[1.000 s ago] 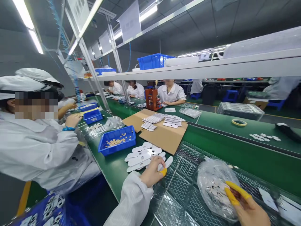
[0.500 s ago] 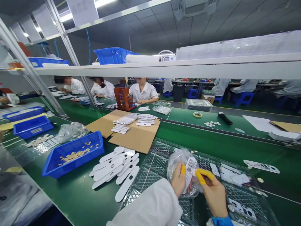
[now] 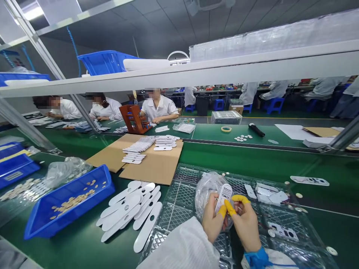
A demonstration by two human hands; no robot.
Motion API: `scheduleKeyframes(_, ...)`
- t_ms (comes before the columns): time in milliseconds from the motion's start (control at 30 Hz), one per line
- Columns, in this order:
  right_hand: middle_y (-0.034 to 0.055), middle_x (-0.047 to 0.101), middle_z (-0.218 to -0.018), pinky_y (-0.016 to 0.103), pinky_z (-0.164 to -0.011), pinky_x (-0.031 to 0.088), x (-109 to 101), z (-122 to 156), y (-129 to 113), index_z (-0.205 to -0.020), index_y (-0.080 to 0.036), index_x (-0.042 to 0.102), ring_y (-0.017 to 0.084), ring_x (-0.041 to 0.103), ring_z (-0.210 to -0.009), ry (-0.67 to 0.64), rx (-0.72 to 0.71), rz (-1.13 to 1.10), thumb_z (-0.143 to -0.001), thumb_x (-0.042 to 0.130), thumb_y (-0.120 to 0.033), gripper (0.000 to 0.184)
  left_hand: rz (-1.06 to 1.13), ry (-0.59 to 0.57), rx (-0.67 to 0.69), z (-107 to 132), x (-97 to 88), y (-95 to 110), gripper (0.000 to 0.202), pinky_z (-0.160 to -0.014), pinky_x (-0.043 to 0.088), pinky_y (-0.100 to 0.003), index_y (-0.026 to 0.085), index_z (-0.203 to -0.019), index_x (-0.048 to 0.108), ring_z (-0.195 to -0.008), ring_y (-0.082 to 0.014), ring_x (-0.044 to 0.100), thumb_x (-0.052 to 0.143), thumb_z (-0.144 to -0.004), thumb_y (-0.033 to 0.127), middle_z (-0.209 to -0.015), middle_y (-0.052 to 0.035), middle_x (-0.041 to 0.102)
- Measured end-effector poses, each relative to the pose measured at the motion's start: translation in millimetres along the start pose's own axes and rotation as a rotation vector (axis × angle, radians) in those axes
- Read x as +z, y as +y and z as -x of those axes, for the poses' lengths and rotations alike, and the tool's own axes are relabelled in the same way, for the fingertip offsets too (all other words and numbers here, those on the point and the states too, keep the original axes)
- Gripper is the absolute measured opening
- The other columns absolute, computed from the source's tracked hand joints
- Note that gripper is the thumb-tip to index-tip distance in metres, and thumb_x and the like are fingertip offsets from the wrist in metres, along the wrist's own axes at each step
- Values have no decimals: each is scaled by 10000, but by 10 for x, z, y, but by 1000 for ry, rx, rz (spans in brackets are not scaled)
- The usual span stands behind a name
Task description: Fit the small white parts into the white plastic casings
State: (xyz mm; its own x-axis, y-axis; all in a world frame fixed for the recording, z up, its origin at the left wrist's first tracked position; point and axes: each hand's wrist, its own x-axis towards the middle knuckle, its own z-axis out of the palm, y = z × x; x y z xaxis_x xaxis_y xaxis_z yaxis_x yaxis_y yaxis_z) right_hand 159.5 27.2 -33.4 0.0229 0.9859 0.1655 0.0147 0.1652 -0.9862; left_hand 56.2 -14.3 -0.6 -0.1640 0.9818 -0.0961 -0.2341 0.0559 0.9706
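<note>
My left hand [image 3: 211, 220] and my right hand [image 3: 244, 224] meet over a clear plastic tray [image 3: 185, 194], both wearing yellow finger cots. Between them they hold a small white oblong plastic part [image 3: 224, 194] with a grid of holes at its top. My left hand grips its lower end. My right thumb and forefinger pinch at its lower edge. A clear plastic bag [image 3: 207, 186] of small parts lies in the tray right behind my hands. A fan of long white plastic strips [image 3: 129, 209] lies on the green table to the left.
A blue bin [image 3: 42, 220] with tan discs sits at the left, cardboard sheets [image 3: 151, 168] with stacked white parts behind. Loose white parts [image 3: 269, 196] lie in the tray's right side. Several people in white coats [image 3: 157, 108] sit across the line. An overhead shelf [image 3: 179, 74] spans above.
My left hand left the white strips and joined my right hand at the tray, where both took hold of the white part. My view turned right and my hands drew closer together.
</note>
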Motion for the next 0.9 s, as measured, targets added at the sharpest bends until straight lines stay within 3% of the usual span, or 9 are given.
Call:
scheduleKeyframes(200,17,606,-753,315,-631,502,35,-38,-127,-868,-215,544,216,599,-721,-154,81,-144,-659,694,-437,340,-27,-44,-8,-42,7,-1,262,-307,240,-162,235,-972,396,-343,-43,378,525,-776,352,-640,59,527)
scheduleKeyframes(333,33,635,-729,328,-594,506,-43,-123,-234,-824,-198,577,224,612,-659,-222,82,-110,-597,728,-434,360,-28,-71,8,-56,-22,0,286,-306,254,-177,234,-980,394,-338,-53,373,494,-774,405,-627,52,523)
scheduleKeyframes(400,59,664,-799,351,-665,505,-258,-218,-280,-839,-188,609,249,624,-729,-226,69,-45,-578,729,-369,339,-25,-86,13,-56,-47,12,297,-305,247,-183,229,-972,397,-332,-53,361,484,-777,435,-615,50,517)
scheduleKeyframes(500,67,679,-860,379,-748,471,-817,-389,-270,-904,-200,632,271,617,-813,-155,60,113,-613,641,-276,301,-8,-114,18,-52,-82,45,301,-322,248,-189,223,-970,410,-344,-53,370,479,-788,453,-633,41,526)
scheduleKeyframes(567,59,685,-783,366,-694,469,-1224,-475,-187,-836,-222,655,279,619,-773,-192,55,441,-605,592,-253,241,11,-136,13,-53,-95,66,310,-335,259,-193,222,-976,413,-355,-54,384,484,-789,459,-649,38,532)
scheduleKeyframes(667,73,672,-693,360,-619,452,-1636,-521,11,-668,-219,658,287,612,-690,-205,81,639,-535,568,-217,161,41,-167,1,-61,-97,86,321,-355,295,-201,227,-985,404,-371,-60,409,487,-787,465,-680,35,543)
scheduleKeyframes(800,82,652,-658,365,-596,445,-1720,-532,199,-547,-213,631,281,588,-653,-237,81,699,-481,565,-234,96,61,-194,-17,-66,-83,96,346,-389,343,-215,233,-974,390,-399,-75,452,520,-764,476,-706,28,562)
scheduleKeyframes(900,78,651,-680,389,-676,441,-1686,-542,169,-542,-221,621,297,579,-720,-248,25,709,-510,561,-268,83,60,-195,-28,-63,-75,105,358,-383,340,-219,235,-976,393,-393,-79,456,504,-767,504,-703,22,570)
